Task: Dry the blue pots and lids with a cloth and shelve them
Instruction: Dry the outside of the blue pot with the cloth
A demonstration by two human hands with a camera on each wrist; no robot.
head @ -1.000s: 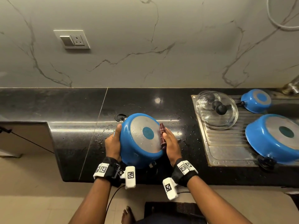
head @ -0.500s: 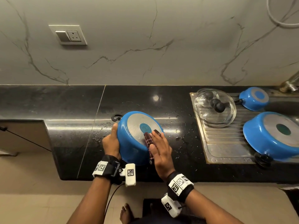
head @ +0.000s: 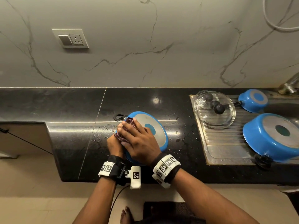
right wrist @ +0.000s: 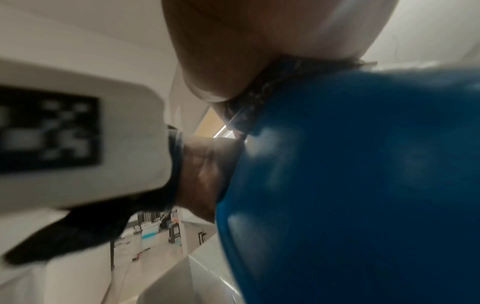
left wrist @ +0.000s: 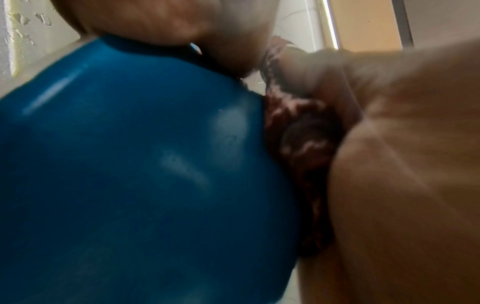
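A blue pot [head: 162, 143] stands tilted on the black counter with its silver base facing me. My left hand [head: 113, 145] grips its left rim, partly covered by my right hand. My right hand [head: 140, 140] lies flat across the left part of the base and presses a dark red patterned cloth [head: 121, 136] onto it with straight fingers. The left wrist view shows the pot's blue wall [left wrist: 130, 164] with the cloth [left wrist: 298, 131] bunched against it. In the right wrist view my thumb pushes the cloth [right wrist: 255, 98] onto the pot [right wrist: 350, 185].
On the steel drainboard [head: 226, 152] at the right lie stacked glass lids [head: 215, 110], a small blue saucepan [head: 252, 101] and a large blue pot [head: 271, 139], both upside down. Water drops dot the counter [head: 182, 139]. A tap [head: 289, 86] stands far right.
My right hand with the cloth has swept from the pot's right edge across the base to its left side, over my left hand. The pot has stayed tilted in my left hand.
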